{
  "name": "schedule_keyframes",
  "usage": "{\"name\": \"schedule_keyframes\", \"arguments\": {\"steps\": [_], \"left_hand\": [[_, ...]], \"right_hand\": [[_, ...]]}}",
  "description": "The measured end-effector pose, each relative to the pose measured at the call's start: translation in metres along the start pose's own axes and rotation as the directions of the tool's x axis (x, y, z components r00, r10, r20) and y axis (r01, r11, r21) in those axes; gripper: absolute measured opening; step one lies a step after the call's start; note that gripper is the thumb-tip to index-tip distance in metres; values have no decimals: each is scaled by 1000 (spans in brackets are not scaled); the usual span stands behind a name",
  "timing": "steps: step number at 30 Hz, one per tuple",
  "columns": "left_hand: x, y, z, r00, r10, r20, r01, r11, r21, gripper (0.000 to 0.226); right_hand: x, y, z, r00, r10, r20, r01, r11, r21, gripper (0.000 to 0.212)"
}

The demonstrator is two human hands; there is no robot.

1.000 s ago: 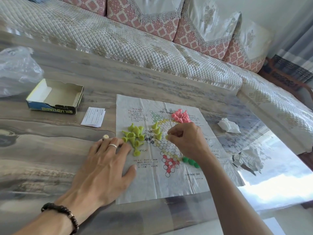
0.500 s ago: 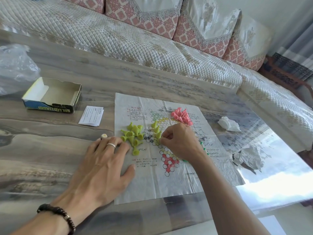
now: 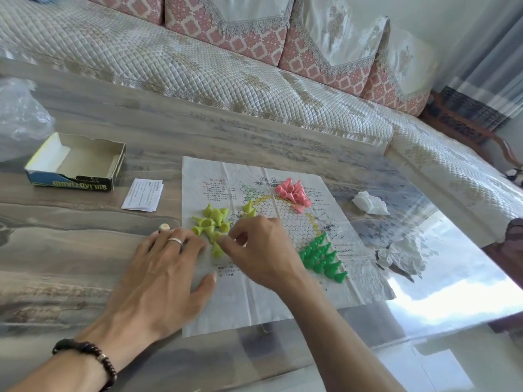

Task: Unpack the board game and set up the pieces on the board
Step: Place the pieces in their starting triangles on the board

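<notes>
A paper game board (image 3: pixel 263 292) lies flat on the wood-grain worktop (image 3: pixel 70 244), creased from folding, with a hexagon grid printed in its middle and blocks of text around it. The left hand (image 3: pixel 161 281) rests palm down with its fingers spread, lying across the board's left edge; a ring sits on one finger and a dark bead bracelet (image 3: pixel 90 355) circles the wrist. The right hand (image 3: pixel 263 250) reaches across the board from the right, its fingers curled and its fingertips down among the yellow-green pieces (image 3: pixel 212 222), where thumb and forefinger appear to pinch one of them, though the piece itself is mostly hidden.

The yellow-green pieces lie in a loose heap on the left part of the board, several tipped on their sides, and a few more (image 3: pixel 249 209) stand just beyond the right hand on the grid. A cluster of pink pieces (image 3: pixel 293 193) sits at the far side of the board. Dark green pieces (image 3: pixel 322 258) stand in rows on the board's right side, just beside the right wrist.

To the left, well apart from the board, an open cardboard box (image 3: pixel 76 162) lies with its inside showing. A small printed leaflet (image 3: pixel 143 195) lies between the box and the board. A clear plastic bag (image 3: pixel 19 117) sits at the far left edge. Crumpled white paper (image 3: pixel 369 203) lies on the worktop to the right of the board. A quilted sofa (image 3: pixel 198 69) runs behind the worktop.
</notes>
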State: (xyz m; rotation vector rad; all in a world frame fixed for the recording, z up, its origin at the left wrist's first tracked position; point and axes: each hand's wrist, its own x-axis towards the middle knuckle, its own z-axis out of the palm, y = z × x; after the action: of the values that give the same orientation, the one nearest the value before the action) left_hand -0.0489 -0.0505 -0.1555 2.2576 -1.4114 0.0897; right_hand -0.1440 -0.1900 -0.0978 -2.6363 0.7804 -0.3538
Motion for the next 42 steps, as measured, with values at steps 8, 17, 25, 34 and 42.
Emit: {"name": "schedule_keyframes", "arguments": {"steps": [8,17,25,34,42], "left_hand": [[1,-2,0,1000,-2,0,2,999,-51,36],[2,-1,0,1000,-6,20,6,1000,-4,41],[2,1,-2,1000,-9,17,9,1000,2,41],[2,2,-2,1000,-6,1,6,1000,-15,39],[3,1,-2,1000,-6,-9,6,1000,-8,36]], "right_hand": [[-1,-5,10,998,-3,57,1,999,43,11],[-14,23,-26,998,14,-63,-9,997,72,14],[0,51,-49,986,155,-67,-156,988,-6,3],[5,44,-29,990,129,61,-121,986,-113,13],[6,41,-22,996,83,35,-79,992,-103,20]]}}
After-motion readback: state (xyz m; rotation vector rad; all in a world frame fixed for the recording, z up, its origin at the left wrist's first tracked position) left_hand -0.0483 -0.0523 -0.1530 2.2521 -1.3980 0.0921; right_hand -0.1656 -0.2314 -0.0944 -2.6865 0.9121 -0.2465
